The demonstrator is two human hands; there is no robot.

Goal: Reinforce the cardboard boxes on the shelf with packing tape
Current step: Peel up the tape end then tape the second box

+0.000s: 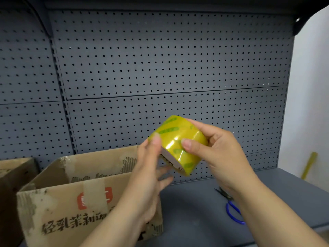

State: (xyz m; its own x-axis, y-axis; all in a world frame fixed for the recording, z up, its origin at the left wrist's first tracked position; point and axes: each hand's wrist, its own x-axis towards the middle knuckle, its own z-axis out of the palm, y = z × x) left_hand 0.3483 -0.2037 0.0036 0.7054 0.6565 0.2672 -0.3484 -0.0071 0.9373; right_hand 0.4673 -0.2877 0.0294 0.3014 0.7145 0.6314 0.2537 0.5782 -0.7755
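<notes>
A wide roll of yellowish clear packing tape [175, 138] is held up in front of the pegboard, above the shelf. My right hand [219, 152] grips it from the right, thumb across its outer face. My left hand [147, 175] touches the roll's left edge with the thumb on the tape surface and fingers under the core. An open worn cardboard box [71, 209] with red logo and dark printed characters stands on the shelf at lower left, below my left forearm. Old tape strips cross its front wall.
A second cardboard box [12, 175] sits at the far left edge. Blue-handled scissors [231, 207] lie on the grey shelf [195, 211], partly behind my right wrist. Grey pegboard [160, 68] backs the shelf. A white wall with a yellow stick [309, 164] lies right.
</notes>
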